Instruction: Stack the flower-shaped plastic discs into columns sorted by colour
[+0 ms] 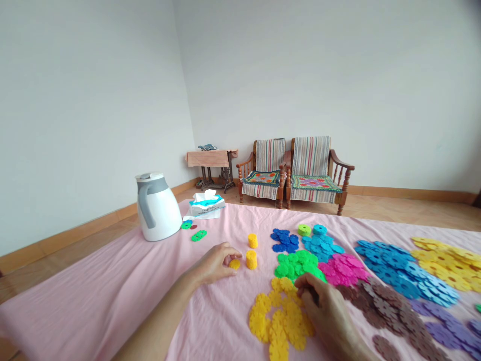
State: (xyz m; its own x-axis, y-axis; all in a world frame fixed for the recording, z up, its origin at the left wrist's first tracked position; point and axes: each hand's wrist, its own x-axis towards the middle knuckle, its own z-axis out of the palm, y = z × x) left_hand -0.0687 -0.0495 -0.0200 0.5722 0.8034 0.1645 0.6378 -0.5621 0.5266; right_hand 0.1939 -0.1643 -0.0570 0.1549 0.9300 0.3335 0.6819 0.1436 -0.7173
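Observation:
My left hand (221,261) is closed around a yellow snowflake disc (235,264), held low over the pink cloth. Just right of it stand two short stacks of yellow discs, a nearer stack (251,259) and a farther stack (252,240). My right hand (319,301) is at the right edge of a loose pile of yellow snowflake discs (278,321). Its thumb and fingers are curled together, and I cannot make out what is between them. Green snowflake discs (296,264) lie just beyond that hand.
A white-and-grey jug (160,210) and a tissue pack (206,203) stand at the left on the pink cloth (124,301). Blue (284,240), pink (344,269) and brown disc piles (391,306) spread to the right. Two wooden armchairs (313,165) stand beyond the table.

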